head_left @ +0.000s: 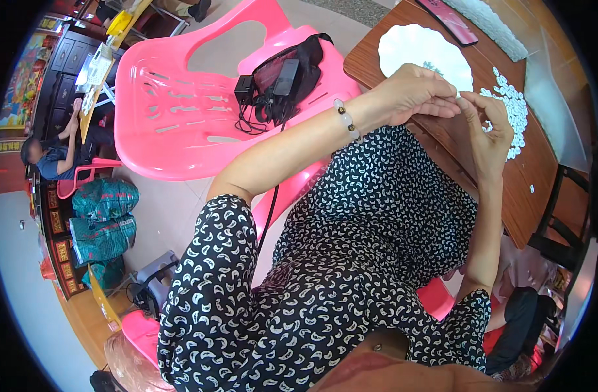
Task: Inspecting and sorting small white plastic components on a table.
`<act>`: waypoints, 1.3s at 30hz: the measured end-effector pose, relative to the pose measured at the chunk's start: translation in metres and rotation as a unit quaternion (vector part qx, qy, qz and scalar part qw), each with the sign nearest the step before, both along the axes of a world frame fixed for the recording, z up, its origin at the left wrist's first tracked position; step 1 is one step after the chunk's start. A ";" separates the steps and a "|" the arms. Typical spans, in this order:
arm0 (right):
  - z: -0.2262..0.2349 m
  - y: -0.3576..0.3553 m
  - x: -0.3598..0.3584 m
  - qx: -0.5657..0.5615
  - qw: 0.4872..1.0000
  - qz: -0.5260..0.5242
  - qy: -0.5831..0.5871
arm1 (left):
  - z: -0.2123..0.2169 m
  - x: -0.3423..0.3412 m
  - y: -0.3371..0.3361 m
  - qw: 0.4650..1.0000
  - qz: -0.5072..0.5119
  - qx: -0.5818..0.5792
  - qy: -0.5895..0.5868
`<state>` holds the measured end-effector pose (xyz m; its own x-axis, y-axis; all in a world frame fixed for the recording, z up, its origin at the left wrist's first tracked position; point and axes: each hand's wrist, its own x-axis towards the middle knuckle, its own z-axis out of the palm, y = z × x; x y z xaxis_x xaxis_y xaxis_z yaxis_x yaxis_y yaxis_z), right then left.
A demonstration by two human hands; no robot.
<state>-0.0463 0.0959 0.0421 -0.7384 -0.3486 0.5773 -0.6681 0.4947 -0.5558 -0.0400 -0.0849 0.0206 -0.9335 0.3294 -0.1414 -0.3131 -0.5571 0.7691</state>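
Observation:
My left hand (420, 97), with a beaded bracelet (346, 119) on its wrist, meets my right hand (489, 130) above the near edge of the wooden table. Thumb and finger of each are pinched together around a small white piece (459, 95), mostly covered by the fingertips. Beyond my left hand lies a white scalloped plate (403, 47) with small greyish-green bits (431, 66) on it. A spread of small white ring-like pieces (516, 117) covers the table behind my right hand. One loose white piece (532, 188) lies apart from them.
A pink plastic chair (161, 147) at the left holds a black mesh bag (308, 59) and black adapters with cables (286, 78). A pink flat case (449, 23) rests on the table's far side. Green bundles (103, 228) stand on the floor; another person (60, 160) sits far left.

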 end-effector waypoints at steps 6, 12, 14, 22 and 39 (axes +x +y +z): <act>0.001 0.004 0.007 0.023 0.999 -0.027 -0.032 | -0.004 0.001 0.000 1.000 0.005 -0.026 0.016; -0.003 0.011 0.008 -0.009 0.989 -0.050 -0.136 | -0.004 0.002 0.004 0.997 -0.016 -0.074 0.031; -0.003 0.023 0.007 0.008 0.985 -0.066 -0.158 | -0.004 -0.001 0.012 0.997 -0.034 -0.067 0.032; -0.020 0.040 0.006 -0.138 0.952 -0.001 -0.275 | -0.002 0.001 0.021 0.982 -0.062 -0.176 0.027; -0.042 0.054 0.019 -0.280 0.924 -0.051 -0.256 | -0.003 0.001 0.052 0.966 -0.080 -0.234 0.082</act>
<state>-0.0272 0.1502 0.0005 -0.9772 -0.0159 0.2116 -0.2122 0.0800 -0.9739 -0.0387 -0.0326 0.0180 -0.8981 0.4078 -0.1647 -0.2198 -0.0919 0.9712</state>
